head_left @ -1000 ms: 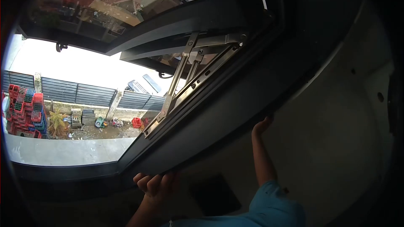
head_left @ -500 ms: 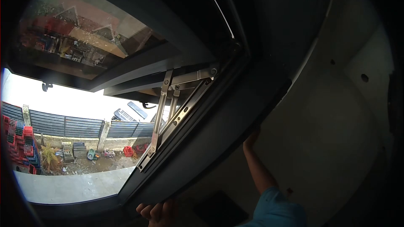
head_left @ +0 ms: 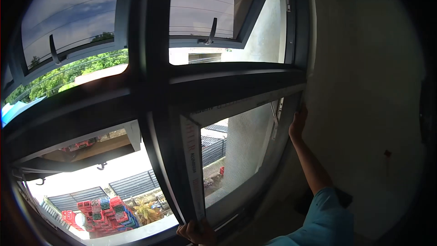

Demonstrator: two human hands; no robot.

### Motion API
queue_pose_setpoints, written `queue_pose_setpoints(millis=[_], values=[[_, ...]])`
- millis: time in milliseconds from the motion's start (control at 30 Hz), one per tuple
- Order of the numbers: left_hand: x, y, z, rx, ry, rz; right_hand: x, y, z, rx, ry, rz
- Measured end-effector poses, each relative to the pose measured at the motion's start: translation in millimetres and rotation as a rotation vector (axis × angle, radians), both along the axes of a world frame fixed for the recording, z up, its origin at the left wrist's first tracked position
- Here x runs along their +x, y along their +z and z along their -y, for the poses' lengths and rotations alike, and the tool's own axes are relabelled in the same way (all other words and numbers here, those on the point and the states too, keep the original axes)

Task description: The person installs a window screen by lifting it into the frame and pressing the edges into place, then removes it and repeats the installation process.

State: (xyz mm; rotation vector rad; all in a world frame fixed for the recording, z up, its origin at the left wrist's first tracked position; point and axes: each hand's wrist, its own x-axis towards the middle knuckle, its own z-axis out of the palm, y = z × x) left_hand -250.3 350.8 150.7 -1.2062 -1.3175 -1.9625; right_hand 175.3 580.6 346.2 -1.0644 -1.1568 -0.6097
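A window screen (head_left: 248,141) with fine mesh and a dark frame is in the lower right opening of a dark window frame (head_left: 157,70). Pale tape with printed lettering (head_left: 193,155) runs along its left and top members. Low at the screen's left side, my left hand (head_left: 196,233) is closed around its lower corner, fingers curled. My right hand (head_left: 298,120) grips the screen's right edge, at upper mid-height, with some fingers hidden. Through the mesh a metal hinge arm (head_left: 276,120) shows.
Pushed-out sashes with dark handles (head_left: 211,32) fill the upper openings, and another sash (head_left: 82,148) tilts out at lower left. Close on the right is a plain wall (head_left: 364,86). Outside are stacked red crates (head_left: 107,214) and a slatted fence (head_left: 132,182).
My view has swung back from a close look at hinge and frame to the whole window. The screen's mesh and taped frame now show. Both hands still hold at the lower left and right.
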Motion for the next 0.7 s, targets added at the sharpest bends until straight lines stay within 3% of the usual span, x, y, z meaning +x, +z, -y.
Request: queue_pose_setpoints(millis=[33,133,200,467,600,667,700], values=[[3.2,-8.8,-6.5,0.046,-0.062,0.104,-10.3,5.0,4.7,-0.006,0.005,-0.001],[28.4,27.1,6.5,-0.029,-0.085,0.517,-3.8,0.9,0.2,0.000,-0.016,0.002],[19.7,3.0,3.6,-0.092,0.014,0.356,-12.9,4.0,12.7,-0.020,0.060,-0.033],[11.1,15.8,-8.3,-0.152,0.236,0.226,-10.3,28.9,53.8,0.159,0.261,0.103],[16.0,28.1,-12.7,-0.186,0.326,0.189,0.0,54.1,51.1,0.390,0.920,0.285],[19.2,34.6,-12.1,-0.205,0.365,0.174,-1.5,62.5,38.8,0.380,1.133,0.269],[23.3,38.8,-12.0,-0.215,0.381,0.167,-0.8,67.0,32.7,0.420,1.079,0.256]])
